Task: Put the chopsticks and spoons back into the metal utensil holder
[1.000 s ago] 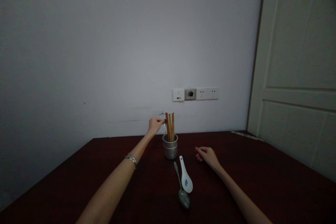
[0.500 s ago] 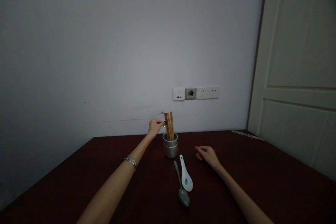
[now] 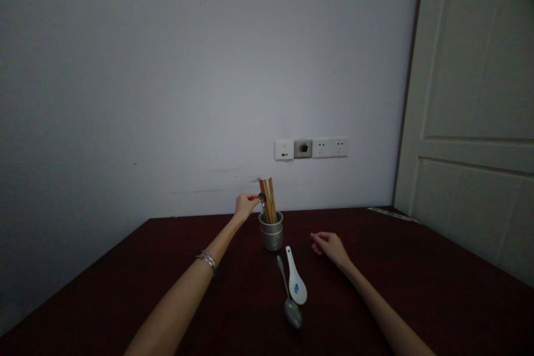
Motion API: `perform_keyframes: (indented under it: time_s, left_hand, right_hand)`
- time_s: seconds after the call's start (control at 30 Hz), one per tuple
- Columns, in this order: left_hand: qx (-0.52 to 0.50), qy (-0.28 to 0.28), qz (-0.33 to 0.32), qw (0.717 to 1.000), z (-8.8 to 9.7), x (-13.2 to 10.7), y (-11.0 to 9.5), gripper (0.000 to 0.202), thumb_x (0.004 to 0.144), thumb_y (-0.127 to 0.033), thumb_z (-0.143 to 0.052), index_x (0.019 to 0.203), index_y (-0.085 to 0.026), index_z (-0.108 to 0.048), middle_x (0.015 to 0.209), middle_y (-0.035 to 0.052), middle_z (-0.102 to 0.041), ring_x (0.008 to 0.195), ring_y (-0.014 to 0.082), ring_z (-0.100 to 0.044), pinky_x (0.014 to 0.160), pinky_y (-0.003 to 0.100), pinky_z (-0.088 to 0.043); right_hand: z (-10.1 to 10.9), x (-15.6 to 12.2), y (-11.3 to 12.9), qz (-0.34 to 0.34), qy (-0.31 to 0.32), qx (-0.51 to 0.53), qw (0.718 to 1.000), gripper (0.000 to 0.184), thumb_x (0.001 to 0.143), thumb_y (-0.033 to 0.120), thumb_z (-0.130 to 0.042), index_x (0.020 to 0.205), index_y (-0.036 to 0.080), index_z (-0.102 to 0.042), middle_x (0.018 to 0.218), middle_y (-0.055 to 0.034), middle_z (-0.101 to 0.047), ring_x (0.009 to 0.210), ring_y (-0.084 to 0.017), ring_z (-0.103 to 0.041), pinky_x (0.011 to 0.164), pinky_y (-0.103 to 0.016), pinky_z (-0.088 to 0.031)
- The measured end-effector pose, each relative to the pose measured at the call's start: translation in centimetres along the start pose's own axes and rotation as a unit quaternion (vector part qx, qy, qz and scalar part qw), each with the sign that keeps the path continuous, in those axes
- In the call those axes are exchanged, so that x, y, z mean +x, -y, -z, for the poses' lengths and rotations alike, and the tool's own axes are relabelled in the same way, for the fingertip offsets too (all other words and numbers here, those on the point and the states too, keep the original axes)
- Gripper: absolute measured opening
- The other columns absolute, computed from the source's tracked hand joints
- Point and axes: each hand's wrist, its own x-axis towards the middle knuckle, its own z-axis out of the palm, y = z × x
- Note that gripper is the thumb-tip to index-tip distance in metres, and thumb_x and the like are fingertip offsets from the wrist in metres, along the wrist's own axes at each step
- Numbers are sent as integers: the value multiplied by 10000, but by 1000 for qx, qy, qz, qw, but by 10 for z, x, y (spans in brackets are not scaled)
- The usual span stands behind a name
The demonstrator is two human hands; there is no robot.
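Observation:
With fingers pinched, my left hand [image 3: 247, 205] grips a small metal spoon [image 3: 262, 198] by its bowl. The spoon's handle points down into the metal utensil holder [image 3: 272, 238], beside several wooden chopsticks [image 3: 269, 203] standing there. My right hand [image 3: 329, 246] rests on the table to the right, fingers curled together with nothing visible in them. Between my arms lie a white soup spoon [image 3: 297, 286] with a blue mark and a larger metal spoon [image 3: 292, 314], side by side, bowls toward me.
The dark red table [image 3: 175, 278] reaches back to a pale wall with sockets [image 3: 329, 147]. A flat patterned strip [image 3: 392, 214] lies at the far right edge. A cream door [image 3: 475, 167] stands at the right.
My left hand has shifted slightly, and the small spoon's bowl shows more clearly. The chopsticks lean slightly more to the left. My right hand has stayed still.

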Motion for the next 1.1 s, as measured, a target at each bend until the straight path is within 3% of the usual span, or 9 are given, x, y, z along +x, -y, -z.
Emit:
perform_keyframes:
  time_s: [0.13, 0.3, 0.47, 0.7, 0.93, 1.1]
  left_hand:
    - [-7, -13, 14, 1000, 4, -5, 0, 195, 646, -167, -589, 791, -78, -686, 633, 57, -649, 540, 113, -543, 502, 203, -380]
    - [-75, -19, 40, 996, 12, -16, 10, 269, 707, -302, -518, 754, -85, -669, 528, 10, -579, 384, 62, -411, 405, 188, -305]
    - [-137, -25, 66, 988, 21, -35, 31, 338, 732, -363, -455, 794, -81, -632, 514, -14, -544, 333, 42, -348, 360, 179, -265]
    - [-114, 2, 124, 986, 26, -67, 69, 356, 761, -366, -410, 832, -77, -607, 491, -9, -547, 309, 49, -352, 339, 176, -253]
    - [-30, 71, 175, 982, 24, -82, 83, 307, 702, -387, -541, 587, -105, -575, 480, 8, -567, 292, 49, -362, 338, 186, -251]
    - [10, 164, 169, 972, 20, -84, 80, 471, 799, -457, -369, 555, -103, -562, 423, 15, -541, 272, 57, -354, 350, 192, -264]
  right_hand:
    - [0, -1, 1, 5, -2, -8, 1000, 393, 687, 506, -504, 632, 131, -605, 525, -33, -608, 454, -122, -545, 443, -219, -427]
    - [0, -1, 2, -3, -2, -8, 1000, 380, 685, 497, -510, 649, 131, -607, 530, -31, -611, 460, -124, -546, 452, -220, -433]
    - [-1, -2, 3, -8, -8, -9, 1000, 365, 687, 484, -512, 655, 133, -604, 532, -31, -611, 474, -127, -550, 451, -217, -433]
    - [0, -4, 6, 6, -8, -24, 1000, 365, 691, 482, -509, 649, 133, -607, 535, -34, -614, 469, -124, -547, 455, -216, -431]
    - [0, -2, 3, 3, -7, -32, 999, 367, 684, 489, -515, 660, 136, -613, 540, -35, -615, 477, -127, -551, 466, -218, -428]
    - [0, -5, 3, 13, -6, -28, 1000, 359, 685, 479, -517, 661, 132, -606, 532, -26, -597, 475, -123, -536, 463, -218, -422]
